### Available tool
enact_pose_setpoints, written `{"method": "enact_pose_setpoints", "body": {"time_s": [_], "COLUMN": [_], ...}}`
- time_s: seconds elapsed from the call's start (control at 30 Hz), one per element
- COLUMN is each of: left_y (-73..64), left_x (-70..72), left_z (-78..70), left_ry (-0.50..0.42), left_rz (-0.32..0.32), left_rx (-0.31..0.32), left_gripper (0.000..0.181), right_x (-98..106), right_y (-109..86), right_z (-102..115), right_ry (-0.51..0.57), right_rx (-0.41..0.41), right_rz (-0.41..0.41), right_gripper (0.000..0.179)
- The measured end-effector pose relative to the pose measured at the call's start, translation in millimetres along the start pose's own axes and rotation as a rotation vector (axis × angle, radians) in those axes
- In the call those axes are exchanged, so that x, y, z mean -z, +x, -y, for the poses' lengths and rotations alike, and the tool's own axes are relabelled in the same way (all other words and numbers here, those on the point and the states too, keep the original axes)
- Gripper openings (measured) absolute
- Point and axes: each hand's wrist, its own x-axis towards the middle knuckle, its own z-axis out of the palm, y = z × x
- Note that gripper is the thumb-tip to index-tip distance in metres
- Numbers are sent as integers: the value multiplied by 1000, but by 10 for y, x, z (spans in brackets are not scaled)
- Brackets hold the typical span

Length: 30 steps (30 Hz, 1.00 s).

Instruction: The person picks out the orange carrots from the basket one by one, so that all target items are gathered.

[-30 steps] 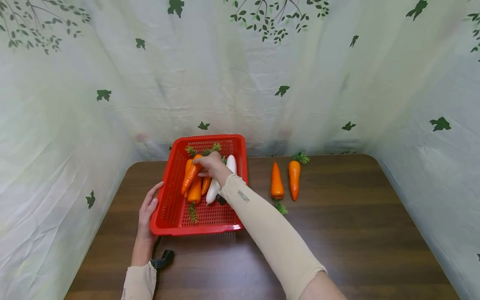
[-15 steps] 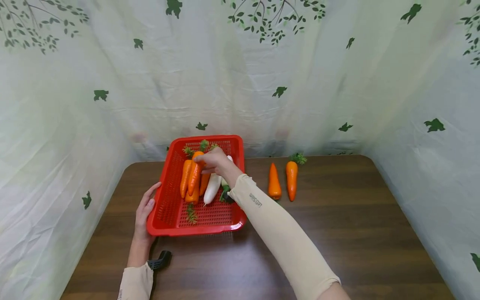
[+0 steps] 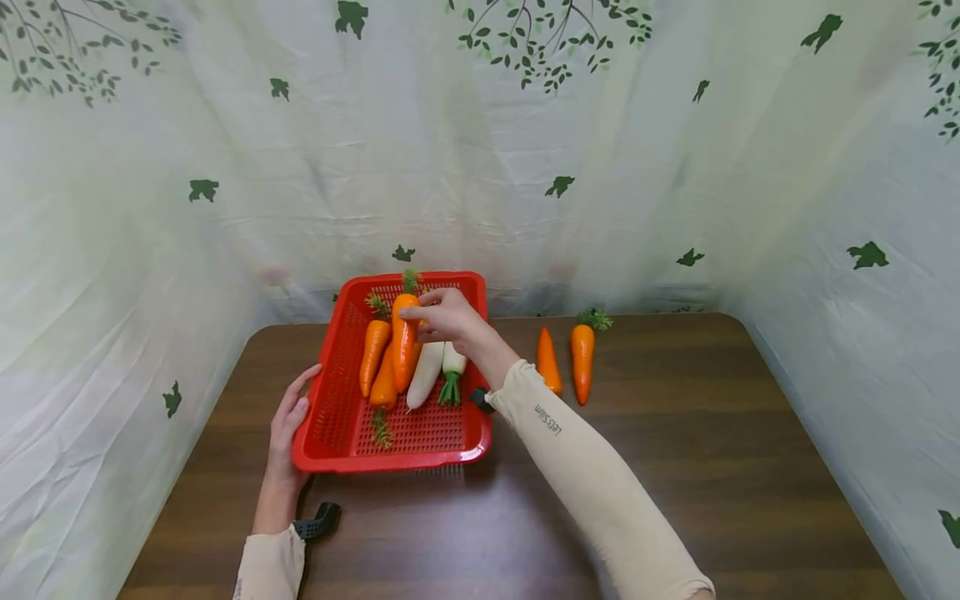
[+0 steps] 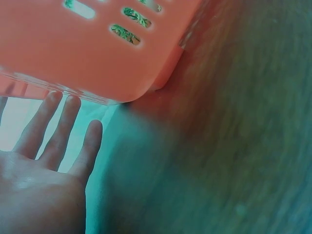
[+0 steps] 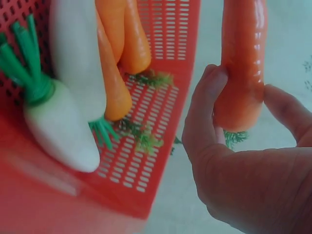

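Note:
In the head view, my right hand (image 3: 450,321) pinches an orange carrot (image 3: 405,337) by its thick leafy end, raised above the red basket (image 3: 318,454). The right wrist view shows this carrot (image 5: 241,63) between thumb and fingers. My left hand (image 3: 287,429) is at the basket's left side; in the left wrist view its fingers (image 4: 58,136) are straight, tips touching the rim. Inside lie several carrots, one of them a carrot (image 3: 375,354) at the left, next to a long white radish (image 3: 425,375) and a shorter white radish (image 5: 63,126) with green stalks.
Right of the basket, two carrots lie on the brown wooden table (image 3: 675,433): one carrot (image 3: 547,362) partly behind my sleeve (image 3: 592,458), the other carrot (image 3: 582,362) with its leaves toward the back. A pale leaf-patterned curtain (image 3: 480,167) hangs around the table.
My right hand has lifted the carrot from the pile and shifted it slightly right. The short radish's green stalks have come into sight. My left hand stays at the basket's side.

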Motion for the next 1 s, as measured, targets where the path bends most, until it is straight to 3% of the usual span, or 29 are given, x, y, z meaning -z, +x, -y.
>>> {"method": "enact_pose_setpoints", "body": {"time_s": [0.4,0.63,1.0], "left_y": [-3,-4,7], "left_x": [-34,-8,19], "left_z": [-7,25,49], "left_ry": [61,22,14], "left_rz": [-38,-4,-6], "left_rx": [19,-7,-15], "left_gripper": [56,57,57], "right_x": [349,534,842], "right_y": [-211,-367,-553], "right_z": [-77,-163,-379], "right_ry": [-12,-19,24], "right_rx": [85,143,142], "right_rz": [-49,-76,-124], "right_gripper": [54,55,52]}}
